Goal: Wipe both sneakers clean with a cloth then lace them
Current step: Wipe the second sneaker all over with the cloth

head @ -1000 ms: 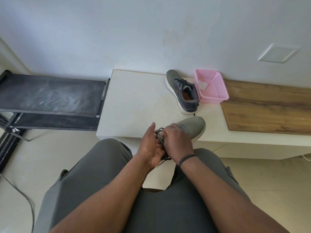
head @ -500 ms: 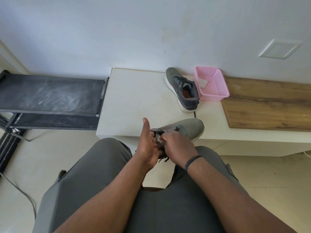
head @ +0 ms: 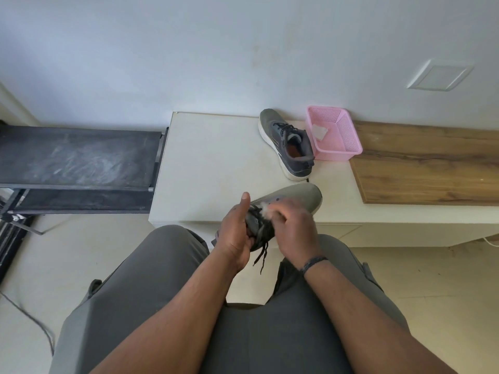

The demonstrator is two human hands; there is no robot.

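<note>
A grey sneaker (head: 297, 197) is held over the front edge of the white table (head: 210, 168), toe pointing away to the right. My left hand (head: 236, 233) grips its heel end, thumb up. My right hand (head: 293, 228), blurred, is closed on a small white cloth (head: 266, 209) pressed at the sneaker's lace area. Black laces (head: 262, 255) hang loose below the hands. The second grey sneaker (head: 289, 147), laced, stands at the back of the table beside the pink basket.
A pink mesh basket (head: 348, 141) with a white cloth piece (head: 318, 132) in it stands against the wall. A wooden board (head: 429, 168) covers the table's right side. A black metal shelf (head: 78, 160) stands to the left. My grey-trousered legs fill the foreground.
My right hand has moved down and right along the sneaker's lace area, uncovering the cloth. My left thumb lifted up. The laces now dangle free below.
</note>
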